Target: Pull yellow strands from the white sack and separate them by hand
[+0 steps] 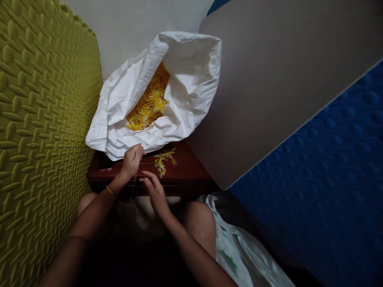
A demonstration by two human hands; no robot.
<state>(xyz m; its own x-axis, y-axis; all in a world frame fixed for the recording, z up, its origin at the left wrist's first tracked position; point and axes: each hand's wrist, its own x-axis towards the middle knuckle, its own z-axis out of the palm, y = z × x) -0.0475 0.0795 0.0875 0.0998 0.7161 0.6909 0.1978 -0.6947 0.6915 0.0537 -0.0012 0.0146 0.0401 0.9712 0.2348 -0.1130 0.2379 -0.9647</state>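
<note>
My left hand [131, 159] is closed in a pinch on a thin needle or thread, held upright above a dark red wooden stool [185, 175]. A pale thread runs down from it toward my lap. My right hand [154, 189] rests over the stool's front edge with its fingers loosely curled near the thread; I cannot tell if it holds anything. A small heap of yellow flower petals [163, 159] lies on the stool just right of my left hand. Behind the stool an open white bag [185, 79] holds many more yellow petals [148, 105].
A green embossed foam mat [38, 119] stands on the left. A blue foam mat [323, 179] covers the right, with a grey board [284, 79] leaning across it. A white plastic bag with green print [242, 251] lies by my right knee.
</note>
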